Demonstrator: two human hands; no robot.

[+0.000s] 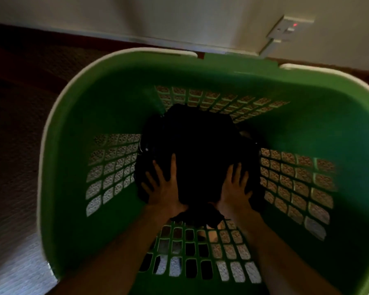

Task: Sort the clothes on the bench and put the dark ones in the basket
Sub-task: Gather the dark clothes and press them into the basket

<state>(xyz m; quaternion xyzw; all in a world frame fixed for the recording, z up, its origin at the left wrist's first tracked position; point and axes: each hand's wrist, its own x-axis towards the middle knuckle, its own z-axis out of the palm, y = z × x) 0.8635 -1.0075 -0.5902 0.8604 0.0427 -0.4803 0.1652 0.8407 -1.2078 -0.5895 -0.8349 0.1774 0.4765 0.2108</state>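
I look straight down into a green laundry basket [107,99] with a white rim and latticed walls. Dark clothes [198,150] lie in a heap on its bottom. My left hand [163,186] rests flat on the left side of the heap with fingers spread. On the right side of the heap my right hand [235,188] lies the same way, fingers apart. Both forearms reach down over the basket's near wall. Neither hand grips cloth as far as I can see. The bench is out of view.
The basket stands on a patterned carpet [15,167]. A pale wall [158,20] runs behind it, with a white socket [290,28] showing a red light at the upper right and a white cable leading down from it.
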